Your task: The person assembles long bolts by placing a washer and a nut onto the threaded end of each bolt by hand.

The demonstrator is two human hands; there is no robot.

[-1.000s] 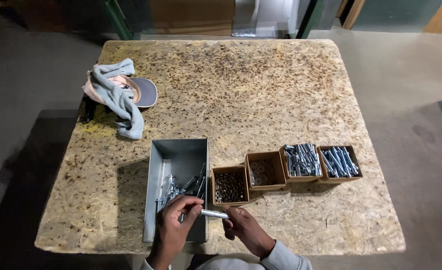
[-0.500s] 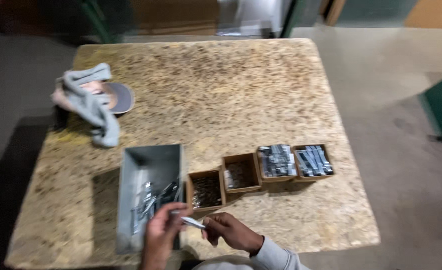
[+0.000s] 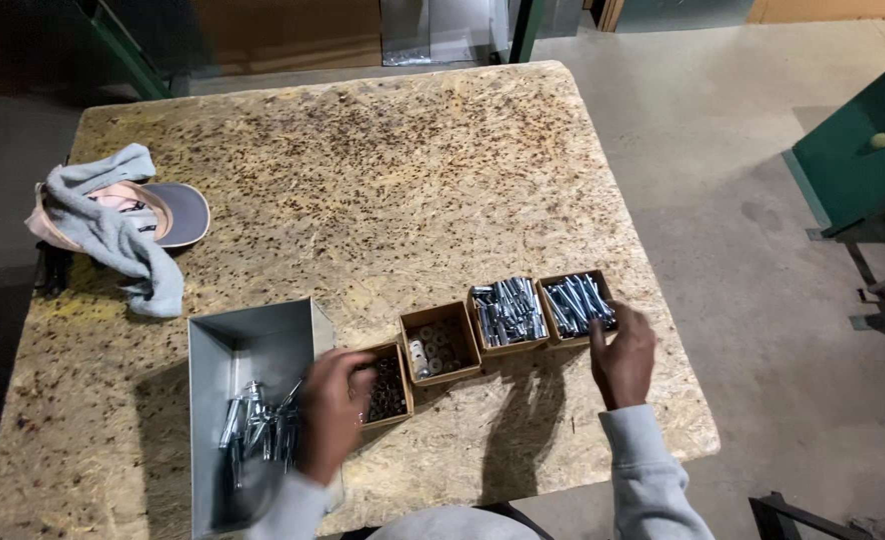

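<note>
- Right hand [image 3: 623, 355] sits at the far-right box of bolts [image 3: 579, 305] on the table [image 3: 383, 180]; whether its grip has one, I can't tell.
- Left hand [image 3: 331, 410], fingers curled, nothing visibly held, hovers between grey bin [image 3: 253, 345] and box of nuts [image 3: 388, 390].
- Bolts look stiff, weighty, slick: best pinched mid-shaft.

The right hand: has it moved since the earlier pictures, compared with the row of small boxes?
Yes. The right hand has moved rightward along the row, from in front of the grey bin to the rightmost box of bolts.
</note>
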